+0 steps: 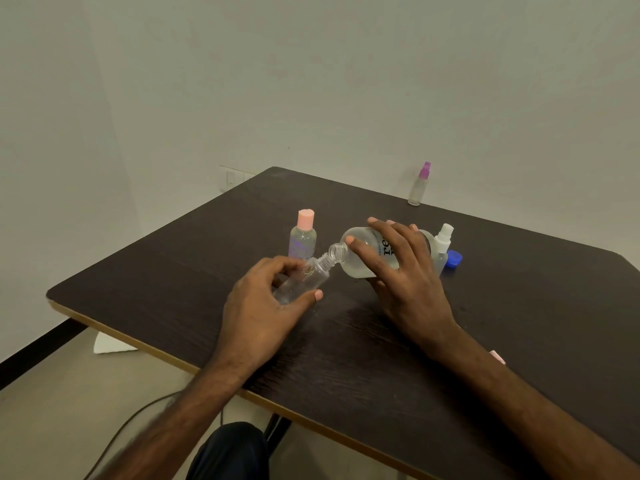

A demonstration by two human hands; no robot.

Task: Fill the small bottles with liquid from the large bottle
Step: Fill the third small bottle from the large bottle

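Observation:
My right hand [398,268] grips the large clear bottle [358,252], tipped on its side with its open mouth pointing left. Its neck meets the open neck of a small clear bottle [308,277], which my left hand [263,306] holds tilted just above the dark table [381,358]. A small bottle with a pink cap [303,233] stands upright just behind my left hand. A white spray bottle [442,245] stands behind my right hand, partly hidden by it. A blue cap [454,259] lies beside that spray bottle.
A purple-topped spray bottle [419,184] stands at the table's far edge by the wall. A small pink item [497,357] lies by my right forearm. A white cloth [110,344] and a cable [138,417] lie on the floor on the left.

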